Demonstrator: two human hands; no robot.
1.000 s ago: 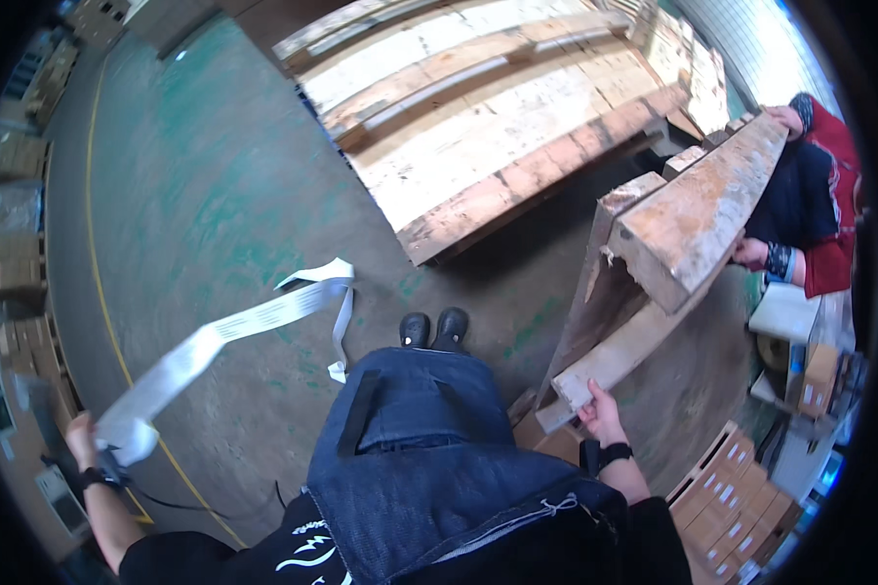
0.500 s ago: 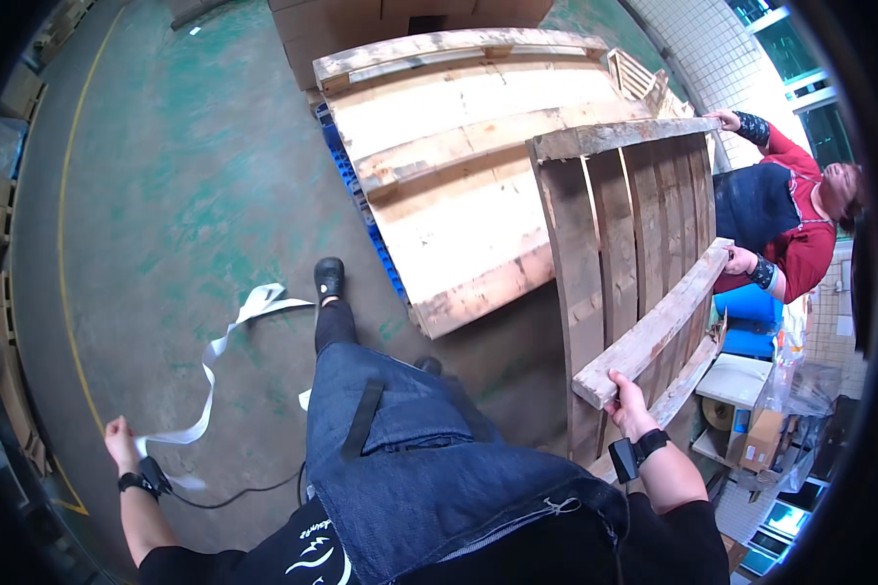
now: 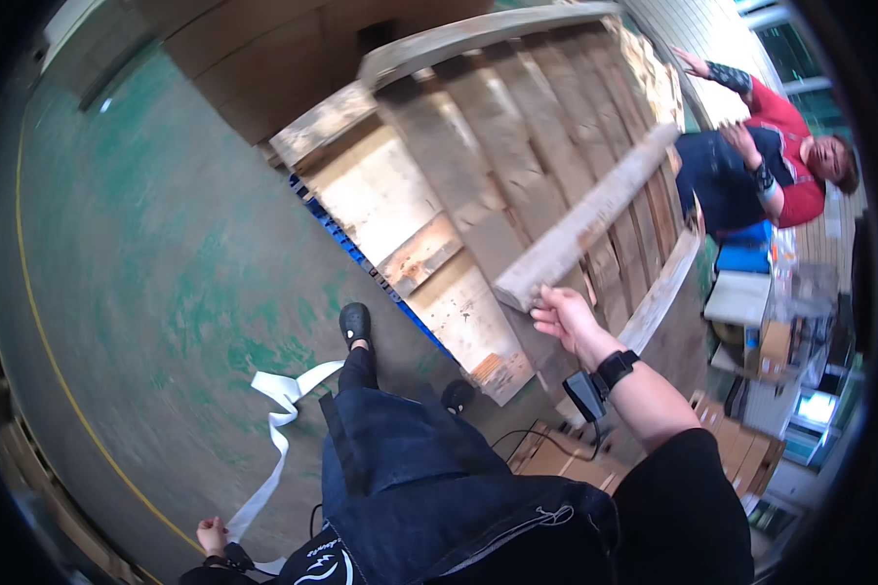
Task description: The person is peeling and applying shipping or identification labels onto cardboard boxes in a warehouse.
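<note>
A weathered wooden pallet lies tilted and blurred over a paler wooden pallet. My right hand is at the near end of its raised grey beam. The fingers are loosely bent and apart, not wrapped round the wood; whether they still touch it is hard to tell. Low at the left, my left hand is closed on a long white strip, which trails across the floor toward my shoe. A co-worker in a red top and dark apron stands at the far right, both hands off the pallet.
A blue pallet shows beneath the pale one. Large brown cartons stand behind the stack. Cardboard boxes lie near my right elbow, and a cluttered bench is at the right. A yellow line runs along the green floor.
The weathered pallet has swung left and down over the paler one. The co-worker's hands have come off it. My right hand has moved left and up with its grip loosened.
</note>
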